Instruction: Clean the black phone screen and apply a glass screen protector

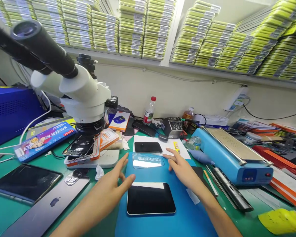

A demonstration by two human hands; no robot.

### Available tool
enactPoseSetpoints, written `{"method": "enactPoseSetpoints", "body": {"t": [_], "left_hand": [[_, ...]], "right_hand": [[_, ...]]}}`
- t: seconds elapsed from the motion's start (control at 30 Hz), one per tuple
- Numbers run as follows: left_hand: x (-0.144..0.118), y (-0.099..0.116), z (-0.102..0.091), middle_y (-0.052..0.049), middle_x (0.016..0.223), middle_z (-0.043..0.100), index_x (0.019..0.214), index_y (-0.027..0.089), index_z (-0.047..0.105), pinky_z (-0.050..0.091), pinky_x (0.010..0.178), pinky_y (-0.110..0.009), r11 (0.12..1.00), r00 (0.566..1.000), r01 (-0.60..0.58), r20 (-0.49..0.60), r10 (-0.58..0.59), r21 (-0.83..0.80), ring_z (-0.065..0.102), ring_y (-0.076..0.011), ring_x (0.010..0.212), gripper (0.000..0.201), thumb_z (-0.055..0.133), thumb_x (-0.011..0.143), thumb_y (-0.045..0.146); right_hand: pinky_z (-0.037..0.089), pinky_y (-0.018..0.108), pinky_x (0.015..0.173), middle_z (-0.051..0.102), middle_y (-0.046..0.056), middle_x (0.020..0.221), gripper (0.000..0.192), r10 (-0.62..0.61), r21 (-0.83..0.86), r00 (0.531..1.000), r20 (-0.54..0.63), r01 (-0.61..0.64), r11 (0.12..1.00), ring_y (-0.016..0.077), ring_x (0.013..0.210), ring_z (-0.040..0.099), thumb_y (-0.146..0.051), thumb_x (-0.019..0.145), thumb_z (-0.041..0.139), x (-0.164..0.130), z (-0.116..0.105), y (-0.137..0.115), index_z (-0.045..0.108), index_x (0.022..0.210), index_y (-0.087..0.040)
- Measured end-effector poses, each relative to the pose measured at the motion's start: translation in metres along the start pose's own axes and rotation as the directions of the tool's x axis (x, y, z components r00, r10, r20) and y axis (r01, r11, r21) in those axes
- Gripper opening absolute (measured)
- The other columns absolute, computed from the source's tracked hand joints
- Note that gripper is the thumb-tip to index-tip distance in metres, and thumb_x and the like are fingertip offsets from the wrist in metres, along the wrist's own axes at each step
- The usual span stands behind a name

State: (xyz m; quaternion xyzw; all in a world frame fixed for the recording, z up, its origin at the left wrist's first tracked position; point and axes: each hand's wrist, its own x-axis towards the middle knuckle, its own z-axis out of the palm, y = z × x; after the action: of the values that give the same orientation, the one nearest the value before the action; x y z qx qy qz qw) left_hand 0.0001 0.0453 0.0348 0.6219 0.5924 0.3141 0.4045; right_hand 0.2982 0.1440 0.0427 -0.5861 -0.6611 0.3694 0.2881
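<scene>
My left hand (114, 186) hovers at the left edge of the blue mat (148, 227), fingers apart and holding nothing. Opposite it, my right hand (180, 166) is also open, its fingertips close to the right side of a clear glass sheet (148, 160). I cannot tell whether they touch it. Nearer to me a dark-screened tablet (151, 199) lies flat on the mat, between my two forearms. Behind the glass sheet rests a black phone (148, 147) on white paper (138, 138).
A microscope (86, 92) stands at the left, with a grey phone (54, 200) and a dark tablet (27, 182) before it. At the right are a blue heating plate machine (233, 158), a blower bulb (199, 156) and a yellow bottle (282, 221). Shelves of yellow packs (132, 29) hang above.
</scene>
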Motion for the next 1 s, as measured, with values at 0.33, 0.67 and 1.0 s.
{"method": "enactPoseSetpoints", "body": {"t": [0.33, 0.67, 1.0], "left_hand": [[0.03, -0.007, 0.012, -0.011, 0.15, 0.071, 0.174, 0.029, 0.022, 0.058, 0.081, -0.031, 0.982, 0.998, 0.055, 0.012, -0.054, -0.183, 0.076, -0.0195, 0.102, 0.077, 0.044, 0.101, 0.024], [0.054, -0.012, 0.008, -0.011, 0.141, 0.068, 0.139, 0.022, 0.065, 0.063, 0.096, -0.049, 0.829, 0.985, 0.112, -0.046, -0.164, -0.548, 0.072, -0.0267, 0.115, 0.039, 0.071, 0.104, 0.04], [0.061, -0.002, 0.018, -0.011, 0.139, 0.068, 0.138, 0.02, 0.065, 0.062, 0.096, -0.05, 0.62, 0.965, 0.06, -0.113, -0.236, -0.782, 0.072, -0.0276, 0.116, 0.04, 0.072, 0.104, 0.04]], "right_hand": [[0.063, 0.043, 0.093, 0.066, 0.01, 0.137, 0.043, 0.092, 0.234, 0.991, 0.093, -0.111, 0.966, 0.0226, 0.111, 0.07, -0.044, 0.105, 0.069, -0.008, 0.004, -0.001, 0.062, 0.14, -0.02], [0.061, 0.046, 0.097, 0.065, 0.011, 0.139, 0.041, 0.118, 0.444, 0.988, 0.102, -0.151, 0.883, 0.0238, 0.115, 0.069, -0.044, 0.105, 0.068, -0.017, -0.003, -0.011, 0.063, 0.139, -0.021], [0.057, 0.027, 0.066, 0.061, 0.01, 0.156, 0.05, 0.047, 0.568, 0.991, 0.127, -0.112, 0.815, 0.0185, 0.096, 0.069, -0.048, 0.096, 0.078, -0.022, -0.005, -0.02, 0.07, 0.14, -0.027]]}}
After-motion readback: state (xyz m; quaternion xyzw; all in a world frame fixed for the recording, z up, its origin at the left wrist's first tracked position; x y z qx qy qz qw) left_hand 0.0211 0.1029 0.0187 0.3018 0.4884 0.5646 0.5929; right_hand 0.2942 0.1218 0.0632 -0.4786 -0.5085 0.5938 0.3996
